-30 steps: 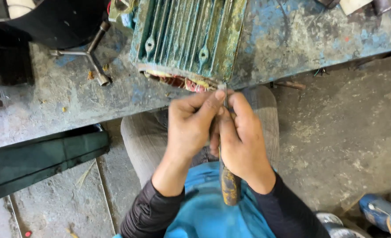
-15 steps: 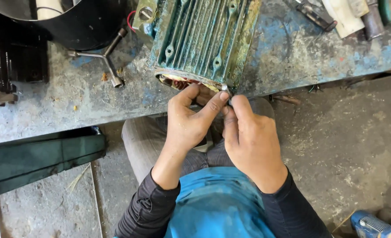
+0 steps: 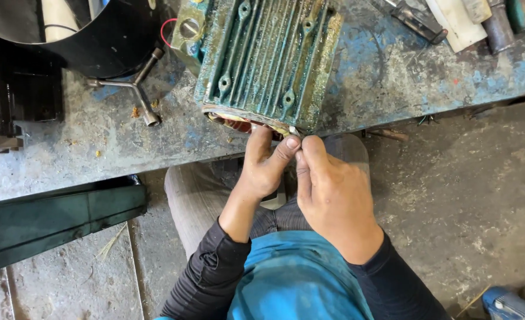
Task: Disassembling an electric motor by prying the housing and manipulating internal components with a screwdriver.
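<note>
Green finned cast-metal motor housing (image 3: 266,62) overhangs my worn blue workbench (image 3: 392,83) edge; my left hand (image 3: 266,165) and right hand (image 3: 328,189) pinch something small at its open, copper-wound end, work unfinished.

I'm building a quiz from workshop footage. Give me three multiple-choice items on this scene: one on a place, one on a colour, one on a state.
1. Where does the three-armed socket wrench lie?
A. on the bench, left of the finned housing
B. on the floor
C. on the person's lap

2. What colour is the finned motor housing?
A. red
B. worn green
C. white

3. How do the left hand and right hand stand?
A. flat on the bench
B. far apart
C. fingertips pinched together at the housing's near edge

Answers: 1 A, it rests on the grey bench beside the housing. 2 B, its ribs show chipped green paint. 3 C, both thumbs and forefingers meet just below the housing's rim.
</note>
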